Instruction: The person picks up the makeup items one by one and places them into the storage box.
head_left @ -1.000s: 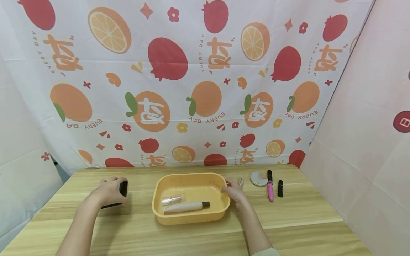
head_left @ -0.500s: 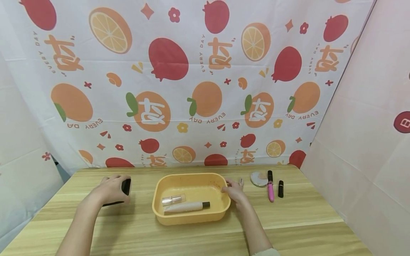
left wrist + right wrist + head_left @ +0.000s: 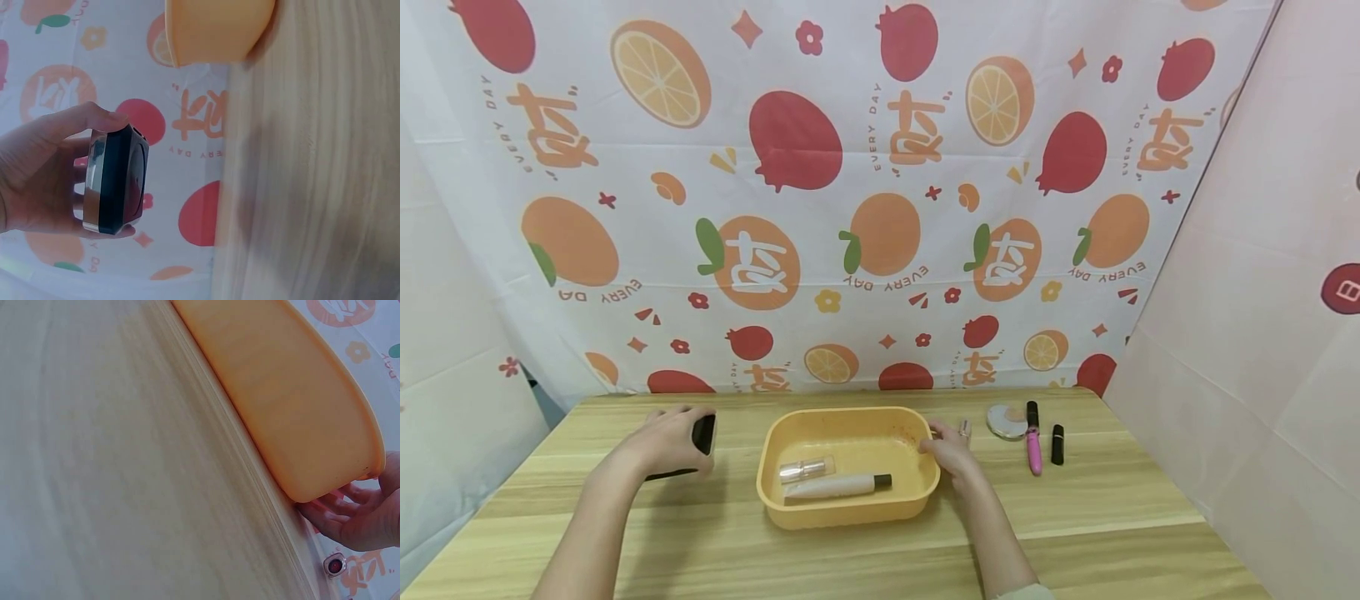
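Above the left of the table my left hand (image 3: 666, 446) holds a squarish box (image 3: 115, 181) with a black base and a clear side. Thumb and fingers grip it by opposite edges, off the tabletop in the left wrist view; its contents cannot be made out. A yellow plastic basin (image 3: 850, 518) stands mid-table. In it lie a clear-capped silver tube (image 3: 805, 470) and a pale squeeze tube (image 3: 835, 486) with a black cap. At the basin's right end my right hand (image 3: 953, 450) grips the rim, thumb over the edge, fingers against the outside (image 3: 359, 522).
Right of the basin, a small lipstick-like tube (image 3: 964, 428) stands just beyond my right hand. Farther right lie a round compact (image 3: 1006, 422), a pink tube with a black cap (image 3: 1033, 446) and a short black tube (image 3: 1057, 445). A fruit-patterned curtain (image 3: 880, 233) hangs behind the table.
My left hand has moved slightly right and up toward the basin, carrying the black box. The right hand and the basin have stayed in place.
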`<move>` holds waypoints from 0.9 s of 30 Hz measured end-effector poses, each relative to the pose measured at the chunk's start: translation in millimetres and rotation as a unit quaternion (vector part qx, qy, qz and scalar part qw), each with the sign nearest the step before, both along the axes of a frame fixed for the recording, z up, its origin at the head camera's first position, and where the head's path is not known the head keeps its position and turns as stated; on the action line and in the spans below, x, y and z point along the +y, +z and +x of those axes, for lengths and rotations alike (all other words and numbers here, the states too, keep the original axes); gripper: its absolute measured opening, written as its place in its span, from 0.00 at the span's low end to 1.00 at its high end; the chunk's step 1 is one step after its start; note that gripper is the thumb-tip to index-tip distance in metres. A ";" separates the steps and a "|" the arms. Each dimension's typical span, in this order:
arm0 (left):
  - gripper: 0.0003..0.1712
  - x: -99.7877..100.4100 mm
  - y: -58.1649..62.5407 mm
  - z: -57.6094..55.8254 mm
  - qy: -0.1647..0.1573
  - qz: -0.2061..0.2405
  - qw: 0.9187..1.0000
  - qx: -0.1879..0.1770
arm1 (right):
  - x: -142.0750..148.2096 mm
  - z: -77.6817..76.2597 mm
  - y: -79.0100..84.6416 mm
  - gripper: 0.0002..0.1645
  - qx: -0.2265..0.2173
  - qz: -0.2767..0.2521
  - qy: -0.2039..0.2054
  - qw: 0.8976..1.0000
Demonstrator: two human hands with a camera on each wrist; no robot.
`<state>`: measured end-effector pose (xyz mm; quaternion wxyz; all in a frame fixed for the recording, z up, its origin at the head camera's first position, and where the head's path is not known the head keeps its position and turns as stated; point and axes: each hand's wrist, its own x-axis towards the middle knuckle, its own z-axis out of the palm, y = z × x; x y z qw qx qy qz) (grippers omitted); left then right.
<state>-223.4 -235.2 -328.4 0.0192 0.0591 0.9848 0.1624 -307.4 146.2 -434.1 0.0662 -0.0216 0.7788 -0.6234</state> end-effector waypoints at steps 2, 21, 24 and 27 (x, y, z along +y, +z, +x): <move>0.47 2.1 1.8 1.1 0.000 0.002 1.000 -0.001 | 0.1 0.1 0.2 0.35 -0.001 0.000 0.000 1.000; 0.48 35.4 22.0 13.0 -0.015 0.015 1.000 -0.017 | -1.4 0.6 3.6 0.35 -0.001 0.006 -0.004 1.000; 0.48 41.4 24.9 14.4 -0.022 0.015 0.999 -0.018 | -1.2 1.1 3.5 0.35 -0.004 0.005 -0.004 1.000; 0.47 46.6 26.2 15.4 -0.026 0.019 0.999 -0.020 | -1.9 1.7 3.4 0.34 -0.004 0.006 -0.003 1.000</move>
